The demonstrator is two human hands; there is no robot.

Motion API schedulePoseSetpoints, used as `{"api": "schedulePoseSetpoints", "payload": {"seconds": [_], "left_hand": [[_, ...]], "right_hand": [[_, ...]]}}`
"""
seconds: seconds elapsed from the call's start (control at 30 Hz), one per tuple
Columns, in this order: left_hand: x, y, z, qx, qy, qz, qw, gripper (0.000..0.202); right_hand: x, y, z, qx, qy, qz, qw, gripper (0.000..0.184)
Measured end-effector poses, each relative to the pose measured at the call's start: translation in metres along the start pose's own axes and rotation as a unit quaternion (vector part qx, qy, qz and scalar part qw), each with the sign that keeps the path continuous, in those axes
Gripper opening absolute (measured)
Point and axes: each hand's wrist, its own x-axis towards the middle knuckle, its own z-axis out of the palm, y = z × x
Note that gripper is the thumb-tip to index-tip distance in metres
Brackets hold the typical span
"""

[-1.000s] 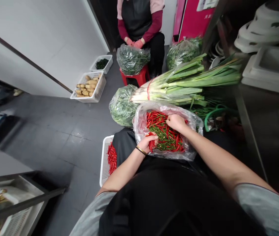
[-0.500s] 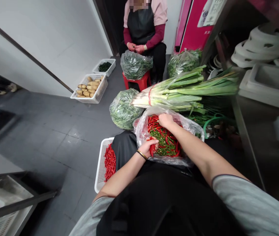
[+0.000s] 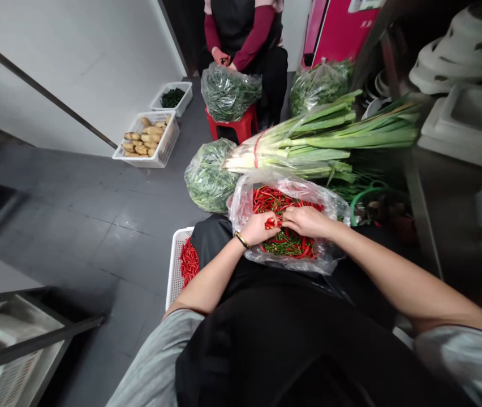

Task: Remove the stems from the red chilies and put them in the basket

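A clear plastic bag (image 3: 243, 200) rests on my lap, its mouth wide. Red chili peppers (image 3: 269, 196) with green stems fill it. Over the chilies my left hand (image 3: 258, 228), a bangle at its wrist, is closed round a few red chilies. My right hand (image 3: 306, 221) meets it from the right, thumb and fingers pinched together at the stem end of the held chilies. Whether a stem or a chili lies in that pinch is hidden. Beside my left leg stands a white perforated basket (image 3: 175, 277) holding loose red chilies (image 3: 189, 261) without visible stems.
Beyond the bag lie large leeks (image 3: 292, 148) tied with a red band and a bag of greens (image 3: 210, 176). Another person (image 3: 241, 34) sits behind a red stool (image 3: 246, 125) bearing bagged greens. White baskets of potato-like roots (image 3: 150, 138) and dark greens (image 3: 172, 98) stand by the wall.
My right hand has moved from the far side of the chilies back towards me, up to my left hand. The left hand has risen slightly in view. The camera has tilted down.
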Motion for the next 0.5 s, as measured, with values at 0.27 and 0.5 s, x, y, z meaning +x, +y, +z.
{"api": "schedulePoseSetpoints", "payload": {"seconds": [0.27,0.5], "left_hand": [[-0.013,0.013,-0.007,-0.046,-0.043,0.037,0.997,0.024],[-0.011,0.015,-0.005,-0.077,-0.013,-0.002,0.997,0.033]], "right_hand": [[0.002,-0.011,0.015,0.571,0.025,0.008,0.82,0.038],[0.003,-0.012,-0.008,0.448,0.024,-0.004,0.893,0.038]]}}
